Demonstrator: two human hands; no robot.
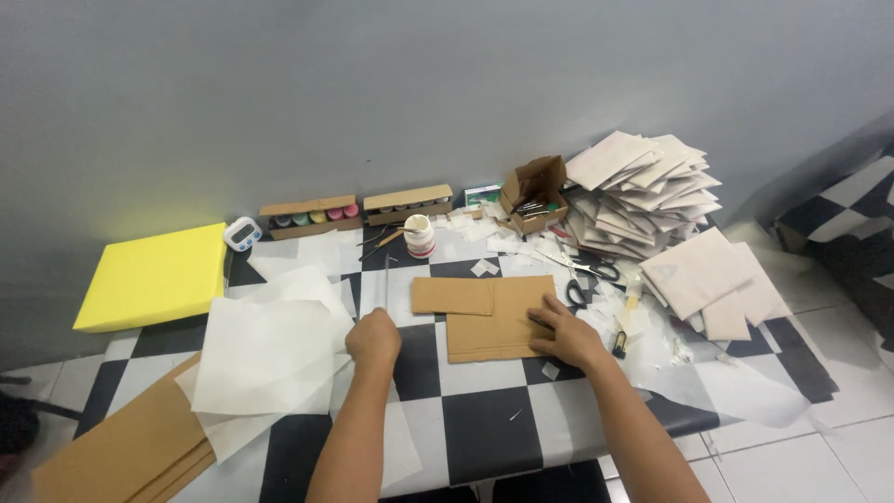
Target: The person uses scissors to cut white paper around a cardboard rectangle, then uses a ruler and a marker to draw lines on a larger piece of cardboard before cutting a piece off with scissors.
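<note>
A brown cardboard piece (484, 317), folded with a flap to the left, lies on the black-and-white checkered table (484, 419). My right hand (568, 335) rests flat on its right edge, fingers spread and pressing down. My left hand (374, 337) is closed in a fist around a thin metal ruler or rod (386, 284) that stands out toward the wall, just left of the cardboard. Sheets of white tissue paper (265, 354) lie beside my left hand.
A yellow foam block (154, 275) and a white timer (241, 233) sit at the left. Paint-pot boxes (312, 216), a white jar (419, 236), scissors (596, 268), a small open box (535, 194) and several stacked pale envelopes (643, 191) line the back. Brown boards (121, 452) lie front left.
</note>
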